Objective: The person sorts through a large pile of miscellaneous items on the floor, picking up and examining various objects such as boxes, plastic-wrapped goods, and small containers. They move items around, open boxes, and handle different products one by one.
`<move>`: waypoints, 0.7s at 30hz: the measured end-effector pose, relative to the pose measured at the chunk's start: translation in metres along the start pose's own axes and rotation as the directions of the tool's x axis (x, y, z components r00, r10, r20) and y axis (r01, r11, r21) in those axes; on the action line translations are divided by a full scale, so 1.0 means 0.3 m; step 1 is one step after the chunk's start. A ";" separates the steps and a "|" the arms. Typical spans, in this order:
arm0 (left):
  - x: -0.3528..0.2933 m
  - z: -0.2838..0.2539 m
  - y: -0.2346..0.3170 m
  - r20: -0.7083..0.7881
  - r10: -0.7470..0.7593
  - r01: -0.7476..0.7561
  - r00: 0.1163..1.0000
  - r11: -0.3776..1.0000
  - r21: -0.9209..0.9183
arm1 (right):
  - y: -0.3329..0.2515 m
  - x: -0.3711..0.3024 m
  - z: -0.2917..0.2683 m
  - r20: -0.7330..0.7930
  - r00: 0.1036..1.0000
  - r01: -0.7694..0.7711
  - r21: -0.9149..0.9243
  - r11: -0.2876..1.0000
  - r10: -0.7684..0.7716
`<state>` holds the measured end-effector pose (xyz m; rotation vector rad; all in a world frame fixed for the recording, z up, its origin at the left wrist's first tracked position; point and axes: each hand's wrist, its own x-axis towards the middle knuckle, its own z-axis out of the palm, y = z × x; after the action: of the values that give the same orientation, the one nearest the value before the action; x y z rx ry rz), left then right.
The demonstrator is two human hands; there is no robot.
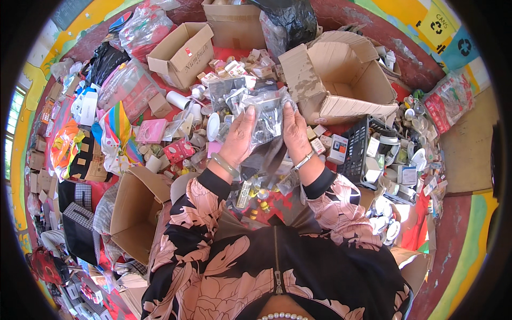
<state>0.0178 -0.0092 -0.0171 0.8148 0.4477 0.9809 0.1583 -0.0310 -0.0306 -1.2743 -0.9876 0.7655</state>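
Held up in front of me is a crinkled clear plastic bag [268, 113] with greyish, shiny contents that I cannot make out. My left hand [241, 134] grips its left side, thumb on the near face. On the other side my right hand [296, 132] pinches the bag the same way, fingers mostly hidden behind it. A white round lid [213, 126] lies left of my left hand. Just right of my right wrist stands a small white box [337, 149] among other little cartons. Below the bag are small yellow pieces [263, 194].
A large open cardboard box [349, 104] stands at the far right, beside a black plastic crate [353, 154] filled with mixed items. Another carton [181, 58] is at the far left. An open cardboard box [133, 205] sits near my left elbow. Loose packaging covers the ground around.
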 end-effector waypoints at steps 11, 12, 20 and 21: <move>-0.006 0.035 0.008 0.026 -0.120 0.122 0.992 0.927 -0.355 | 0.032 0.110 -0.101 -0.085 0.804 -0.500 0.437 0.747 0.588; -0.004 0.030 0.010 0.025 -0.110 0.112 0.994 0.923 -0.368 | 0.039 0.117 -0.119 -0.070 0.820 -0.427 0.588 0.687 0.568; -0.024 0.020 -0.029 0.028 -0.004 -0.011 1.000 0.866 0.501 | -0.023 0.017 -0.027 0.171 0.978 -0.126 0.041 0.991 0.117; -0.029 0.003 -0.029 0.026 -0.042 0.021 0.999 0.849 0.528 | -0.005 0.018 -0.025 0.151 0.972 -0.201 0.118 0.973 0.182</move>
<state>0.0187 -0.0198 -0.0233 1.3167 0.7144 0.8150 0.1672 -0.0296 -0.0283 -1.2246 -0.9165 1.0653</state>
